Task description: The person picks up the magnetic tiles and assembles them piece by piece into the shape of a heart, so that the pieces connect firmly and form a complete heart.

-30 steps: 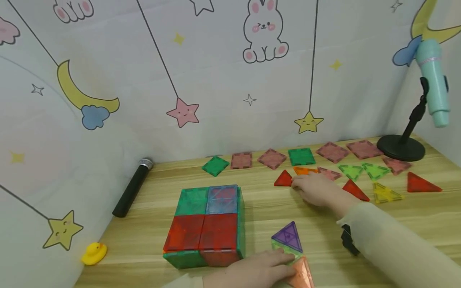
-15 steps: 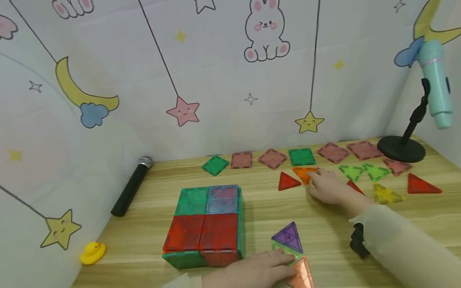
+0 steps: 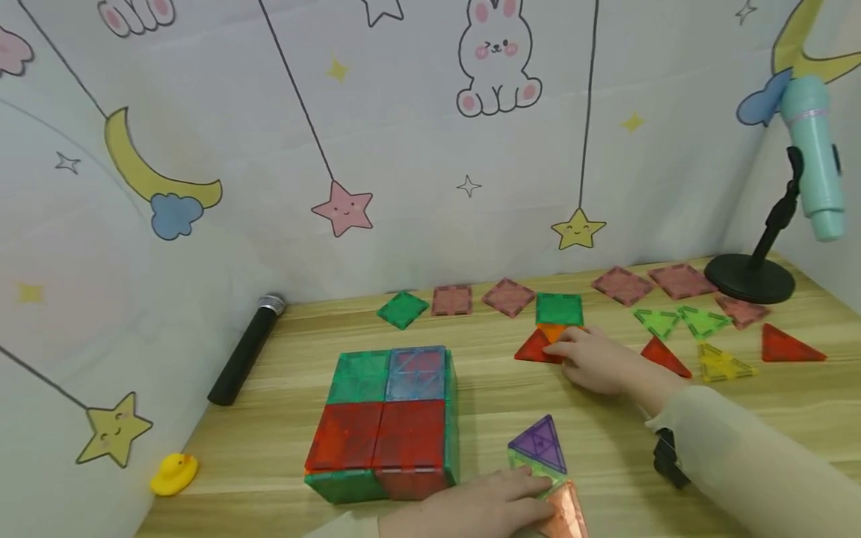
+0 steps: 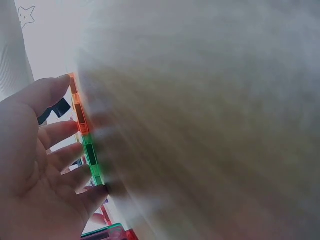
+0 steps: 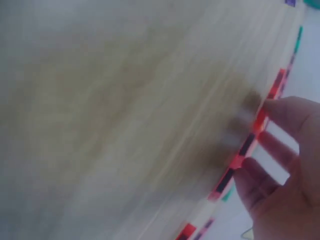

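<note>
My right hand (image 3: 595,360) has its fingertips on a red triangular magnetic tile (image 3: 531,348) lying flat on the table. Directly behind that tile an orange triangle (image 3: 550,329) meets the front edge of a green square (image 3: 560,308). In the right wrist view, thumb and fingertips rest along red tile edges (image 5: 231,172). My left hand (image 3: 471,508) lies with extended fingers over a light green tile (image 3: 534,463) and an orange tile (image 3: 570,515); a purple triangle (image 3: 539,444) adjoins the green one. Left of them stands a box of red, green and blue tiles (image 3: 410,433).
Pink squares (image 3: 509,297) and a green square (image 3: 402,309) line the back. Red (image 3: 664,356), yellow (image 3: 723,364) and light green triangles (image 3: 702,321) lie at right. A black microphone (image 3: 247,351), a rubber duck (image 3: 174,474) and a mint microphone on a stand (image 3: 810,157) flank the table.
My right hand has moved from the orange triangle left onto the red one. The orange triangle and green square now sit further left, lined up behind the red triangle, which has turned. My left hand stays put.
</note>
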A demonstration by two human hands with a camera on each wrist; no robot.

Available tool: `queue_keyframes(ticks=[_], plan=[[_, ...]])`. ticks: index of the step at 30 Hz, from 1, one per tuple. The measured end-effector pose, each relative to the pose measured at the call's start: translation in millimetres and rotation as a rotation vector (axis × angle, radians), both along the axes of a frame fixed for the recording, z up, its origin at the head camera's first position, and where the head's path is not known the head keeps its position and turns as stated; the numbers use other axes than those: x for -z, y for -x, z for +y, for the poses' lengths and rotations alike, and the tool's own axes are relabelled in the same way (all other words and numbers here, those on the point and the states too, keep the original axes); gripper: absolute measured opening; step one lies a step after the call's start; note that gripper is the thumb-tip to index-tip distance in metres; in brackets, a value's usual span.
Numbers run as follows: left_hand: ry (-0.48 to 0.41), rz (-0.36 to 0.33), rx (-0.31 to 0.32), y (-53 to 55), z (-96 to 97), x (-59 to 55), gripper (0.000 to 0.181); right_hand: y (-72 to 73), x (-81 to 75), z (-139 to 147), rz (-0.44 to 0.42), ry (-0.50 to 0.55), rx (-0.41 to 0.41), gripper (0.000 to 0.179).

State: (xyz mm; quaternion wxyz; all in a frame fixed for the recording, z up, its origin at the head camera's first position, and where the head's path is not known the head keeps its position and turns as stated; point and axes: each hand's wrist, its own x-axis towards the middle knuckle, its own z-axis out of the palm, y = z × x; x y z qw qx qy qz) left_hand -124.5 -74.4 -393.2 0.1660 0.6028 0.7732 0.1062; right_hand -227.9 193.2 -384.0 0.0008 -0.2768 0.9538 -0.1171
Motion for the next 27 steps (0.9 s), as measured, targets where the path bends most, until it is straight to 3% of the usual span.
queue_keyframes(ticks=[3,8,12,15,18,23,27], plan=[[-0.006,0.002,0.001,0.5,-1.0,-0.3,0.047,5.4,-0.5,5,-0.030,0.029,0.041,0.038],[0.004,-0.010,-0.004,1.8,-1.5,-1.3,0.047,33.4,-2.4,15,-0.021,0.077,0.154,0.034],[-0.015,0.003,0.011,1.4,0.5,2.2,0.046,48.2,-1.9,18,-0.045,0.016,0.266,0.037],[-0.016,0.009,0.021,1.0,1.8,3.0,0.046,51.5,-3.3,15,-0.108,-0.066,0.340,0.047],[-0.011,0.010,0.021,0.8,1.2,1.0,0.046,54.8,-8.3,13,-0.141,-0.121,0.356,0.055],[-0.016,0.034,0.021,1.2,-0.1,0.3,0.046,57.2,-14.9,15,-0.225,-0.144,0.384,0.081],[-0.028,0.043,0.038,1.5,0.6,2.3,0.045,55.9,-13.8,19,-0.236,-0.143,0.383,0.097]])
